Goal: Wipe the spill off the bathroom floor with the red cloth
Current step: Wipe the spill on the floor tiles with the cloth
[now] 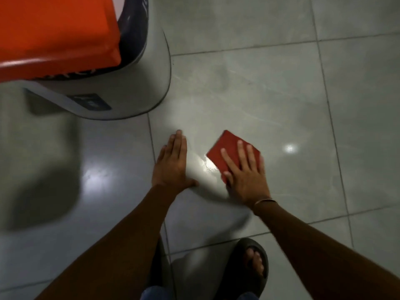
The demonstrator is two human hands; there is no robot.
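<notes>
Head view looks straight down on a grey tiled bathroom floor (pixel 270 87), and I take the red cloth (pixel 230 151) as my mark. Far to the left of the cloth and beyond it stands a rounded grey appliance (pixel 121 92) with an orange lid or bin (pixel 54 31) over its top; a blurred dark shadow lies on the tiles in front of it. Just left of the cloth, the person's left hand (pixel 172 164) lies flat on the floor, palm down, fingers straight and close together, thumb stuck out toward the cloth; its grip is spread and holds nothing. Between that hand and the cloth shines a wet, glossy patch, the spill (pixel 206 166), touching the cloth's near-left edge. The cloth itself is folded into a flat square, lying on the tile with one corner pointing away from the person. On its near-right half rests the right hand (pixel 245 177), fingers fanned apart and pressing down on the fabric, the palm trailing off the cloth onto the floor; this grip is spread too, flat on the cloth and not pinching it. A thin bangle (pixel 265 201) circles that wrist. Nearer the person than the cloth, a foot in a dark sandal (pixel 249 269) stands on the tiles. Right of the cloth, a small bright light spot (pixel 290 148) reflects off the floor.
</notes>
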